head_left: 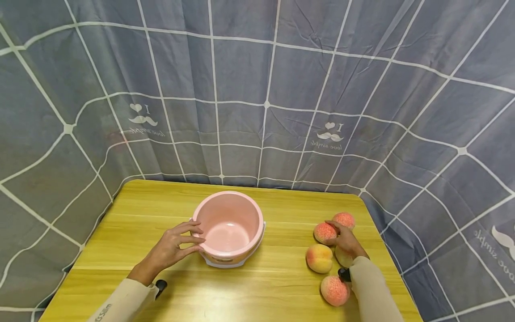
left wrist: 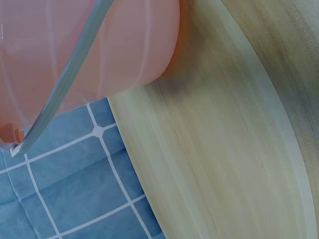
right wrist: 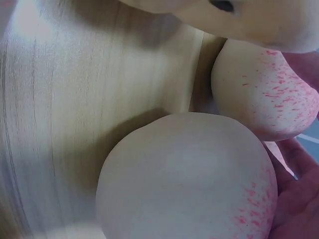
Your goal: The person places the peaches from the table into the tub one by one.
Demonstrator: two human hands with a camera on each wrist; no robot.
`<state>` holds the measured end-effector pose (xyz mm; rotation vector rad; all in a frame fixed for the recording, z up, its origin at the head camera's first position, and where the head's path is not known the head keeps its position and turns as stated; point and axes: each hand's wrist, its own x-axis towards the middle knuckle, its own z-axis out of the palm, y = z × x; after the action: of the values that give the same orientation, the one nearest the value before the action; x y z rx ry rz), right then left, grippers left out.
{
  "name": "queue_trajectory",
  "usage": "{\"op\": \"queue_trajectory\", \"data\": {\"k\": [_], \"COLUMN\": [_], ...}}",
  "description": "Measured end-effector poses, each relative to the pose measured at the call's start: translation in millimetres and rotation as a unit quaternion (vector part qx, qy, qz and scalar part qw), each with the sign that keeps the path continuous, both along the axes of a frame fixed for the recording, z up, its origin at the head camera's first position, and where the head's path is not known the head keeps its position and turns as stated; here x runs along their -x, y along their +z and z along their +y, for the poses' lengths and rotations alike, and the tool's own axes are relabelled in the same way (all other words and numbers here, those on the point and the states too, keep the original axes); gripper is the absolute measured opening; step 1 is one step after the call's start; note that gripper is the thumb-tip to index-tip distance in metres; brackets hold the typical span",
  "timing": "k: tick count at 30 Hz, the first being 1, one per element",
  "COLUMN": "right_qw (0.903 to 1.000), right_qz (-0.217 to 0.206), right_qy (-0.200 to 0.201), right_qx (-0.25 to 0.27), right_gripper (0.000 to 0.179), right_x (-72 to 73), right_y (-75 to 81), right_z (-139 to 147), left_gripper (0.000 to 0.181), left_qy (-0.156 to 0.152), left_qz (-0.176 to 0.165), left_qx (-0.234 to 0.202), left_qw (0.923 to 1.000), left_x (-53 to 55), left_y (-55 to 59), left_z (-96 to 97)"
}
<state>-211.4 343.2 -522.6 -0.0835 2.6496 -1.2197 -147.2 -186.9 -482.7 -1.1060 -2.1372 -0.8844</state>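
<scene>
A pink bucket [head_left: 222, 256] with a pale handle stands upright on the table; its inside is bare. My left hand [head_left: 177, 243] rests on the bucket's left rim, fingers spread and fairly straight. That hand does not show in the left wrist view, where the bucket's side [left wrist: 129, 45] and handle [left wrist: 65, 84] appear. On the right, my right hand [head_left: 347, 241] grips a red-speckled peach [head_left: 323, 233] between thumb and fingers. The same peach [right wrist: 264, 94] shows in the right wrist view. A second speckled peach [head_left: 344, 219] lies just behind the hand, and another [head_left: 343, 258] is partly hidden beneath it.
A yellow-orange peach [head_left: 319, 258] and a pink peach [head_left: 335, 291] lie nearer the front, by the right forearm. The wooden table [head_left: 249, 290] ends at the back against grey checked curtains [head_left: 241, 125], which also hang on both sides.
</scene>
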Motion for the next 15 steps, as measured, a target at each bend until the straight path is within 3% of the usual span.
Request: {"op": "queue_trajectory", "data": {"k": [6,15], "right_qw": [0.9999,0.9992], "right_qz": [-0.009,-0.004], "right_qy": [0.010,0.018], "right_qx": [0.005,-0.036], "right_gripper": [0.075,0.075], "right_x": [2.1,5.1], "right_y": [-3.3,-5.1], "right_z": [-0.5,-0.8], "left_gripper": [0.034,0.030], "left_qy": [0.005,0.004], "left_qz": [-0.009,-0.011], "left_qx": [0.006,0.006], "left_qw": [0.9999,0.9999], "left_x": [-1.1,-1.3], "left_y": [-0.4,0.9], "left_z": [-0.5,-0.1]}}
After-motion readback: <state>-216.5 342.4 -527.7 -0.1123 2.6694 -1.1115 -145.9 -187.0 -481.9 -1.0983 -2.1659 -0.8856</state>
